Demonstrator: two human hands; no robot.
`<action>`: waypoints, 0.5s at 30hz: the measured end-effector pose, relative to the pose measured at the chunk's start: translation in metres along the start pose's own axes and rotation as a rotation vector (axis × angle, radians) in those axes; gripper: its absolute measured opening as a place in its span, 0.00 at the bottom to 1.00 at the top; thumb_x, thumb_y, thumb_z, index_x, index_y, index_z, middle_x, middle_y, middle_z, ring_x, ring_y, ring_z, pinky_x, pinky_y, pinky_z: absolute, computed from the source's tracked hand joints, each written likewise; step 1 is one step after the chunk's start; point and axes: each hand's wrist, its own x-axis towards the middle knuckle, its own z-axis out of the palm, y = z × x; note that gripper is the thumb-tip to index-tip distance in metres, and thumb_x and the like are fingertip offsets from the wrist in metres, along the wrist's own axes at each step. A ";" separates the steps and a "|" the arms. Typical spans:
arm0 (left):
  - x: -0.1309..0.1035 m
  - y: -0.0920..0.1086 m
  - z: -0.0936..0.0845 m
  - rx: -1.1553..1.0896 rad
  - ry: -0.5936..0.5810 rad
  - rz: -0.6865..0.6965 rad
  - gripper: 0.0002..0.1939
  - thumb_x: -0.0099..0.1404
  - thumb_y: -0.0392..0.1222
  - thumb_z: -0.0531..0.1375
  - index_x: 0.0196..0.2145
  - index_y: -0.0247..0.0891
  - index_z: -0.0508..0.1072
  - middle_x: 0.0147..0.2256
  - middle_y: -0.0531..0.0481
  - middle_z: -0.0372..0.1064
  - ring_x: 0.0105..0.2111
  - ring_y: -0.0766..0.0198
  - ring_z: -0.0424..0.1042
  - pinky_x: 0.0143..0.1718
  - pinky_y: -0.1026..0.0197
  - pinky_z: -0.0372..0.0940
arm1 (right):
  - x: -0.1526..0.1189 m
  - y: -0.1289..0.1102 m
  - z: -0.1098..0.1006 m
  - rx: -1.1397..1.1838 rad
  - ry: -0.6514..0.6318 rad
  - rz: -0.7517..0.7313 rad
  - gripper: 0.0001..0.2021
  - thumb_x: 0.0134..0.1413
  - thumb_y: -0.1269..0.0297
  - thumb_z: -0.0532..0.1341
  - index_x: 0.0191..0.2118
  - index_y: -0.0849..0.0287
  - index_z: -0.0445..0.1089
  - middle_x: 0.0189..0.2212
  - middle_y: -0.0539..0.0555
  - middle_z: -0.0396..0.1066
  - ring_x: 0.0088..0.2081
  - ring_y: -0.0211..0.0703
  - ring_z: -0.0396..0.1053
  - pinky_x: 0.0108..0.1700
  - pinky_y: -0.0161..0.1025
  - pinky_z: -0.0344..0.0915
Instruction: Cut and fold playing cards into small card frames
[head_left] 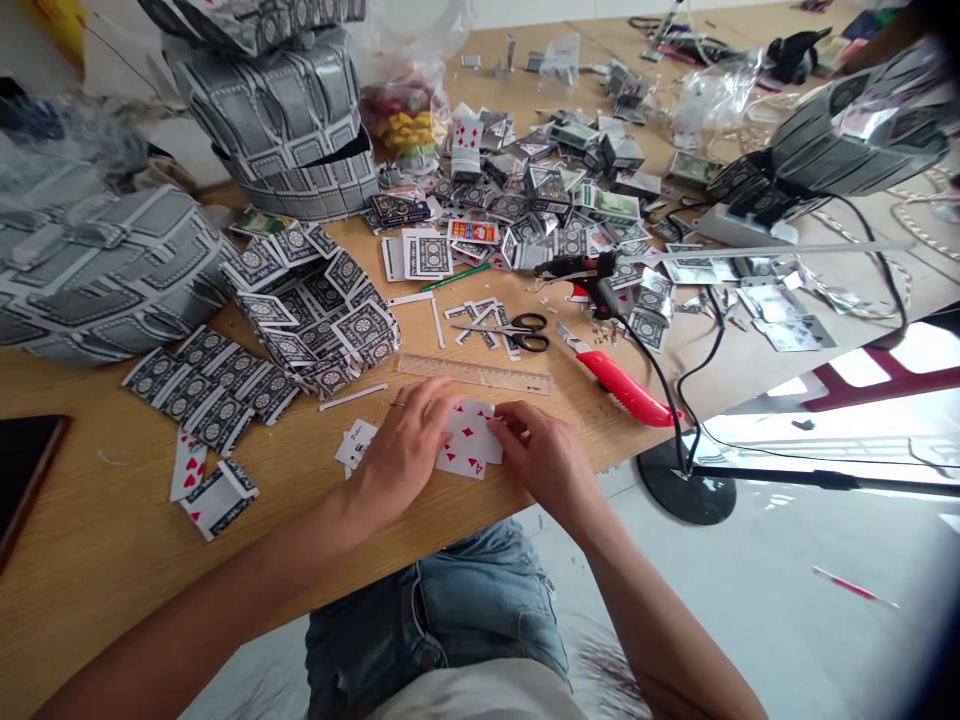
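Near the table's front edge lie diamond playing cards [469, 432], face up and overlapping. My left hand [409, 440] rests over their left side, its fingers bent and pressed on them. The fingers and thumb of my right hand [536, 450] pinch the cards' right edge. Just left of my left hand is a white joker card [358, 443], partly covered. Beyond my hands lies a clear ruler [476, 374], with black-handled scissors [525, 332] above it. A woven piece of folded cards [322, 310] stands at the left, beside a flat card strip [214, 385].
A red-handled cutter [626, 388] and a glue gun [592, 280] with black cords lie at the right. Large woven card baskets [277, 110] stand at the back left. Piled folded cards [547, 190] cover the table's middle back. A dark flat object [26, 470] sits at far left.
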 end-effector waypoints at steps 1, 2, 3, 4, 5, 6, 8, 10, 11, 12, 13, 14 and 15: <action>-0.004 -0.001 -0.001 0.055 0.003 0.071 0.19 0.67 0.27 0.53 0.55 0.36 0.66 0.57 0.40 0.65 0.57 0.54 0.64 0.59 0.50 0.62 | 0.000 -0.001 0.000 -0.036 0.002 -0.009 0.05 0.60 0.65 0.59 0.39 0.58 0.72 0.32 0.53 0.76 0.31 0.42 0.71 0.35 0.38 0.64; -0.007 -0.002 -0.002 0.099 -0.006 0.139 0.17 0.68 0.28 0.53 0.53 0.35 0.69 0.54 0.40 0.67 0.55 0.55 0.66 0.57 0.52 0.64 | -0.001 -0.002 0.001 -0.081 0.008 -0.014 0.06 0.60 0.64 0.59 0.40 0.58 0.71 0.33 0.54 0.75 0.32 0.43 0.71 0.35 0.38 0.64; -0.010 -0.003 -0.003 0.132 -0.024 0.200 0.16 0.68 0.28 0.52 0.51 0.35 0.71 0.51 0.42 0.70 0.54 0.55 0.67 0.55 0.53 0.66 | -0.002 -0.003 0.002 -0.131 0.017 -0.018 0.07 0.60 0.63 0.60 0.41 0.58 0.71 0.35 0.55 0.75 0.32 0.44 0.71 0.35 0.39 0.64; -0.013 -0.004 -0.004 0.158 -0.042 0.246 0.15 0.69 0.29 0.51 0.49 0.35 0.72 0.49 0.42 0.72 0.52 0.56 0.69 0.53 0.54 0.67 | -0.002 -0.004 0.003 -0.179 0.028 -0.021 0.09 0.59 0.62 0.61 0.43 0.58 0.71 0.36 0.55 0.75 0.33 0.45 0.71 0.35 0.40 0.64; -0.015 -0.005 -0.005 0.176 -0.063 0.273 0.15 0.69 0.29 0.50 0.48 0.35 0.73 0.48 0.43 0.73 0.51 0.56 0.70 0.51 0.55 0.69 | -0.002 -0.004 0.004 -0.221 0.043 -0.021 0.12 0.59 0.62 0.61 0.47 0.58 0.70 0.37 0.56 0.75 0.33 0.46 0.72 0.35 0.40 0.64; -0.016 -0.006 -0.007 0.187 -0.085 0.285 0.16 0.70 0.30 0.49 0.48 0.34 0.73 0.47 0.43 0.73 0.50 0.56 0.70 0.49 0.56 0.69 | -0.002 -0.004 0.006 -0.251 0.061 -0.022 0.15 0.58 0.62 0.62 0.50 0.58 0.68 0.38 0.56 0.74 0.34 0.46 0.72 0.35 0.41 0.64; -0.017 -0.008 -0.010 0.195 -0.110 0.292 0.17 0.71 0.30 0.47 0.49 0.34 0.73 0.48 0.43 0.74 0.49 0.57 0.72 0.47 0.56 0.70 | -0.002 -0.004 0.008 -0.277 0.091 -0.031 0.18 0.58 0.61 0.62 0.53 0.58 0.65 0.38 0.57 0.73 0.35 0.48 0.71 0.35 0.41 0.64; -0.017 -0.010 -0.012 0.190 -0.117 0.308 0.18 0.71 0.30 0.46 0.49 0.33 0.73 0.48 0.43 0.74 0.49 0.57 0.72 0.46 0.57 0.71 | -0.001 -0.003 0.009 -0.278 0.104 -0.054 0.15 0.58 0.60 0.62 0.50 0.57 0.65 0.37 0.57 0.73 0.36 0.48 0.71 0.35 0.41 0.63; -0.017 -0.011 -0.013 0.184 -0.117 0.321 0.18 0.71 0.31 0.46 0.49 0.33 0.73 0.48 0.42 0.74 0.49 0.57 0.72 0.46 0.57 0.71 | -0.001 -0.002 0.009 -0.273 0.102 -0.064 0.12 0.59 0.60 0.62 0.47 0.57 0.66 0.36 0.56 0.72 0.35 0.47 0.71 0.34 0.40 0.63; -0.016 -0.011 -0.014 0.175 -0.111 0.335 0.18 0.72 0.31 0.46 0.48 0.32 0.73 0.47 0.42 0.74 0.49 0.57 0.72 0.45 0.57 0.71 | 0.000 -0.002 0.009 -0.265 0.095 -0.068 0.10 0.59 0.60 0.61 0.45 0.56 0.66 0.36 0.56 0.71 0.35 0.46 0.70 0.34 0.40 0.62; -0.016 -0.012 -0.014 0.167 -0.106 0.345 0.17 0.72 0.31 0.46 0.48 0.32 0.73 0.47 0.42 0.74 0.49 0.56 0.72 0.45 0.57 0.71 | 0.000 -0.001 0.009 -0.256 0.087 -0.068 0.08 0.60 0.61 0.61 0.43 0.56 0.66 0.35 0.55 0.71 0.34 0.45 0.70 0.34 0.39 0.62; -0.016 -0.013 -0.014 0.162 -0.101 0.353 0.17 0.72 0.31 0.47 0.48 0.31 0.73 0.47 0.41 0.74 0.49 0.56 0.72 0.45 0.57 0.71 | 0.000 -0.001 0.009 -0.245 0.078 -0.063 0.07 0.59 0.61 0.61 0.41 0.56 0.66 0.35 0.55 0.70 0.33 0.44 0.69 0.33 0.39 0.61; -0.017 -0.013 -0.013 0.159 -0.091 0.360 0.16 0.71 0.31 0.47 0.48 0.31 0.73 0.46 0.41 0.74 0.48 0.55 0.72 0.45 0.56 0.71 | 0.000 0.000 0.008 -0.235 0.069 -0.056 0.07 0.59 0.61 0.62 0.40 0.56 0.66 0.34 0.54 0.70 0.32 0.44 0.68 0.33 0.39 0.61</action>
